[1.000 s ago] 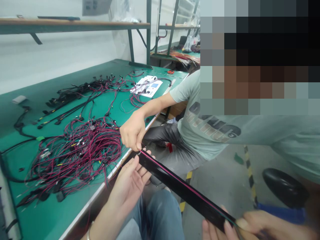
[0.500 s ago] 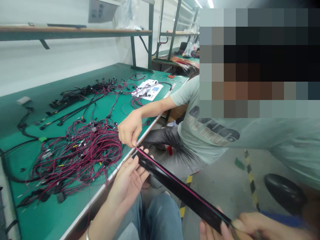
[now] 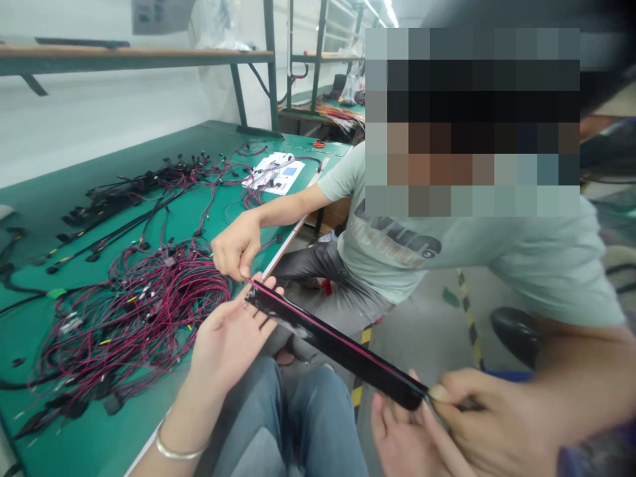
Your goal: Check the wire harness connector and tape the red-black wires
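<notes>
A strip of black tape (image 3: 328, 348) stretches diagonally between my hands, with thin pink and dark wires (image 3: 342, 341) lying along its upper edge. Palm up, my left hand (image 3: 233, 334) is open under the far end, fingers spread and touching the tape. My right hand (image 3: 405, 430) holds the near end between thumb and fingers, partly hidden by a co-worker's hand (image 3: 489, 411) that grips the wire ends there. The co-worker's other hand (image 3: 236, 246) pinches the wires just beyond the tape's far end.
A large tangle of pink and black wires (image 3: 149, 305) covers the near part of the green table (image 3: 163, 397). Further back lie black harnesses (image 3: 139, 182), a printed sheet (image 3: 273, 173) and orange-handled scissors (image 3: 318, 144). The co-worker (image 3: 397, 245) sits close opposite.
My left thumb has lifted off the tape and that hand has opened. The view has shifted right, and the co-worker's hands still hold both ends of the wires.
</notes>
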The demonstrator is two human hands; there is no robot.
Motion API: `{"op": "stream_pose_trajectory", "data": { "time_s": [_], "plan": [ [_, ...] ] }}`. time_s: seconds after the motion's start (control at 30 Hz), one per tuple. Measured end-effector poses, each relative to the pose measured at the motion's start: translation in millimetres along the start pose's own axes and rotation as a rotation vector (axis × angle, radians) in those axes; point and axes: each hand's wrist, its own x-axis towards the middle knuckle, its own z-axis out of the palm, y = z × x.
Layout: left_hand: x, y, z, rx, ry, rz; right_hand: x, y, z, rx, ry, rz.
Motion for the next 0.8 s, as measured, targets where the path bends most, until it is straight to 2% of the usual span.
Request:
{"op": "stream_pose_trajectory", "data": {
  "time_s": [0.1,0.2,0.23,0.3,0.37,0.4,0.47,0.53,0.57,0.67,0.8],
  "plan": [
    [1.1,5.4,0.4,0.103,0.026,0.018,-0.2,-7.9,15.4,0.076,0.093,-0.052],
    [-2.6,6.2,-11.1,0.372,0.091,0.095,-6.0,-6.4,26.3,0.219,0.236,-0.071],
    [-4.9,5.7,-18.2,0.521,0.14,0.187,-11.1,-3.9,27.2,0.283,0.259,-0.036],
    [-9.7,4.1,-33.4,0.937,0.248,0.513,-25.4,-0.1,24.1,0.322,0.242,0.081],
    [-12.1,1.5,-43.3,1.459,0.248,0.926,-40.9,-4.0,16.1,0.083,0.183,0.152],
    [-11.6,-0.2,-44.2,1.718,0.182,1.095,-46.5,-10.6,11.7,-0.144,0.18,0.103],
    [-6.6,-4.5,-37.3,2.154,-0.043,1.275,-48.8,-32.3,5.2,-0.647,0.254,-0.158],
    [3.3,-9.3,-23.3,2.388,-0.252,1.38,-37.3,-58.4,4.5,-1.094,0.387,-0.468],
    [9.4,-11.4,-15.9,2.433,-0.319,1.452,-27.7,-69.9,6.2,-1.29,0.425,-0.512],
    [25.5,-14.6,0.1,2.465,-0.435,1.589,2.6,-89.8,15.8,-1.62,0.393,-0.4],
    [31.2,-12.4,5.8,2.498,-0.598,1.546,19.4,-90.1,25.1,-1.726,0.341,-0.265]
  ]
}}
